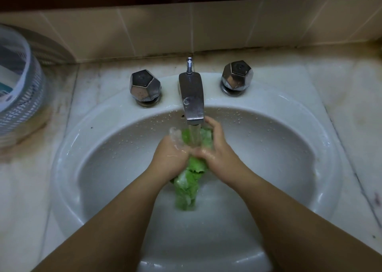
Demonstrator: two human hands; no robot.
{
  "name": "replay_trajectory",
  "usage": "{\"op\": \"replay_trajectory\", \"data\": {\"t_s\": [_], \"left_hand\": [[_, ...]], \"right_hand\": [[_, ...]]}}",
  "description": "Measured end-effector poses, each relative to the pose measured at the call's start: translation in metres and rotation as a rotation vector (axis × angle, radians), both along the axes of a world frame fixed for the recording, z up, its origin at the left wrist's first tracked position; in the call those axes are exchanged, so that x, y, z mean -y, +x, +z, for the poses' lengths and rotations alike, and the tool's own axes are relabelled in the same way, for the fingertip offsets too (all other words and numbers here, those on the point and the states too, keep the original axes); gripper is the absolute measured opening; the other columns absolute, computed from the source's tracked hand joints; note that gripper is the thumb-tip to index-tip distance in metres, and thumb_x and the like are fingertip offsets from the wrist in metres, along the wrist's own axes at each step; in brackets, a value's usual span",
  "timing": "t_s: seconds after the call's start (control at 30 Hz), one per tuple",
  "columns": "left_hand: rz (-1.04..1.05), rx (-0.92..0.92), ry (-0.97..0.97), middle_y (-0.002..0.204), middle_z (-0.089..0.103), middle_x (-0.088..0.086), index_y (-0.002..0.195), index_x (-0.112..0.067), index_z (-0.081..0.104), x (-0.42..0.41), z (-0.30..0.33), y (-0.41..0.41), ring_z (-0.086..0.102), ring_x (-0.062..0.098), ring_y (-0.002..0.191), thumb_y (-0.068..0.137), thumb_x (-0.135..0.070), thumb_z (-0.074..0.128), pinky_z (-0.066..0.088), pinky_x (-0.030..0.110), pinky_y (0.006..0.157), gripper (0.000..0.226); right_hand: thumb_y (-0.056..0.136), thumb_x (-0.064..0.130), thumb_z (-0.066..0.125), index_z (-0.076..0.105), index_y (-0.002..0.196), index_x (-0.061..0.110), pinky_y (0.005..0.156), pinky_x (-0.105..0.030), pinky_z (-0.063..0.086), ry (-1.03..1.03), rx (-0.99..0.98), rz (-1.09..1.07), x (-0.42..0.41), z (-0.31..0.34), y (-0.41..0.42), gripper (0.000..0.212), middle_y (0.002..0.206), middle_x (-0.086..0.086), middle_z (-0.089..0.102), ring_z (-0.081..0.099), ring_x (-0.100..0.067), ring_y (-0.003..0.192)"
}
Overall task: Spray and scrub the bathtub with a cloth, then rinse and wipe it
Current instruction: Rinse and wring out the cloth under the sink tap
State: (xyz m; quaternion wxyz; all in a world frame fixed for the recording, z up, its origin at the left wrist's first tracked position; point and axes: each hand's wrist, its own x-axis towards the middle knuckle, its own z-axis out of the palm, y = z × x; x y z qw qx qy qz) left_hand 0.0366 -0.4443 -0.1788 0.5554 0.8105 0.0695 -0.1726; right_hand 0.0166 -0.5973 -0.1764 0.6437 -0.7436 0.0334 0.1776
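- Two bare forearms: enter from the near edge, left and right, and converge over the middle of the basin.
- White oval ceramic sink basin (322, 147): set in a pale, stained stone counter (351, 110); water beads dot its far inner wall.
- Wet green cloth (186, 189): bunched and hanging lengthwise in the middle of the basin, held above the bottom; lower end trails toward the near side, upper end lies under the running water.
- Left hand (169, 158): on the left side of the cloth, fingers curled round its upper middle and gripping it; water splashes over the fingertips.
- Right hand (217, 149): on the right side of the cloth, fingers wrapped round the bunched fabric, with the fingertips reaching up just beside the spout mouth. The two hands touch at the centre of the cloth.
- Stream of water (195, 134): falls straight from the spout onto the cloth between the hands.
- Dull chrome flat-topped faucet spout (191, 98): projects from the far rim toward the near side, with a small upright pull rod (189, 64) behind it.
- Left faceted chrome tap knob (144, 87): on the far rim, left of the spout.
- Right faceted chrome tap knob (237, 77): on the far rim, right of the spout.
- White perforated plastic basket (22, 98): on the counter at the far left, partly cut by the frame edge; contents unclear.
- Beige tiled backsplash (227, 27): runs along the far side behind the counter, with dark grime along the joint.
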Motion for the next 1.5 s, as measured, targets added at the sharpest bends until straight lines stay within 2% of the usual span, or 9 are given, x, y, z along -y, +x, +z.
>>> {"op": "replay_trajectory", "data": {"t_s": [0.13,0.37,0.6,0.77,0.87,0.97,1.13,1.3,1.5], "left_hand": [[0.328,-0.252,-0.316,0.082,0.079,0.004,0.091,-0.016,0.075,0.009,0.017,-0.002,0.077,0.022,0.079,0.100,-0.033,0.064,0.061,0.035,0.070,0.023],[0.254,-0.469,-0.927,0.119,0.068,0.022,0.123,-0.004,0.061,0.006,0.018,-0.003,0.070,0.032,0.100,0.072,-0.014,0.059,0.059,0.043,0.087,0.052],[-0.265,-0.018,-0.372,0.122,0.067,-0.021,0.135,-0.041,0.047,-0.003,0.012,-0.016,0.067,0.004,0.114,0.082,-0.006,0.086,0.052,0.018,0.091,0.074],[-0.069,0.112,-0.052,0.101,0.070,-0.018,0.112,-0.038,0.062,0.006,0.004,-0.012,0.068,0.000,0.099,0.089,-0.027,0.078,0.049,0.011,0.078,0.030],[-0.006,0.066,0.086,0.083,0.074,-0.008,0.087,-0.030,0.070,0.005,0.000,-0.003,0.071,0.012,0.082,0.094,-0.019,0.068,0.057,0.028,0.071,0.013],[0.160,-0.145,-0.069,0.078,0.077,0.000,0.083,-0.020,0.075,0.006,0.005,-0.002,0.075,0.021,0.078,0.093,-0.029,0.068,0.060,0.038,0.075,0.015],[0.285,-0.407,-0.452,0.091,0.079,0.012,0.101,-0.012,0.076,0.010,0.015,0.000,0.076,0.024,0.080,0.099,-0.038,0.064,0.060,0.035,0.075,0.029],[-0.013,-0.130,-0.429,0.120,0.071,-0.008,0.139,-0.031,0.047,0.006,0.007,-0.012,0.071,0.009,0.109,0.097,-0.037,0.068,0.057,0.027,0.087,0.048],[-0.126,0.091,-0.129,0.097,0.073,-0.013,0.111,-0.029,0.066,0.003,-0.001,-0.010,0.071,0.003,0.090,0.083,-0.050,0.078,0.056,0.026,0.076,0.037]], "right_hand": [[0.054,0.061,0.094,0.034,0.151,0.043,0.106,-0.033,0.051,-0.182,0.073,0.244,0.001,0.000,-0.011,0.115,0.139,0.012,0.042,0.055,-0.003,0.127],[0.093,0.053,0.069,0.063,0.095,0.030,0.063,-0.021,0.049,-0.375,0.059,-0.122,0.000,0.004,0.001,0.024,0.087,0.009,0.069,0.065,-0.005,0.078],[0.106,0.046,0.050,0.065,0.074,0.012,0.069,-0.038,0.052,-0.152,-0.187,-0.394,-0.002,0.011,0.010,0.049,0.068,-0.004,0.067,0.065,-0.021,0.064],[0.088,0.056,0.060,0.057,0.111,0.034,0.098,-0.053,0.055,0.053,-0.148,-0.336,-0.003,0.003,0.007,0.032,0.111,-0.003,0.070,0.072,-0.023,0.102],[0.085,0.049,0.078,0.038,0.143,0.050,0.102,-0.035,0.053,0.010,0.034,-0.058,0.003,0.003,0.000,0.070,0.135,0.001,0.062,0.066,-0.011,0.119],[0.066,0.052,0.094,0.044,0.144,0.047,0.102,-0.032,0.054,-0.087,0.063,0.164,0.006,0.006,-0.007,0.093,0.138,0.007,0.058,0.062,-0.007,0.123],[0.089,0.046,0.079,0.065,0.120,0.037,0.079,-0.019,0.054,-0.179,0.111,0.035,0.003,0.010,-0.006,0.035,0.106,0.012,0.074,0.070,-0.001,0.097],[0.102,0.050,0.054,0.071,0.090,0.014,0.076,-0.051,0.058,-0.282,-0.016,-0.290,0.005,0.002,0.008,0.042,0.081,-0.011,0.072,0.070,-0.026,0.078],[0.101,0.058,0.051,0.074,0.086,0.019,0.090,-0.057,0.057,-0.025,-0.129,-0.318,-0.001,0.003,0.008,0.048,0.085,-0.009,0.077,0.075,-0.032,0.088]]}}
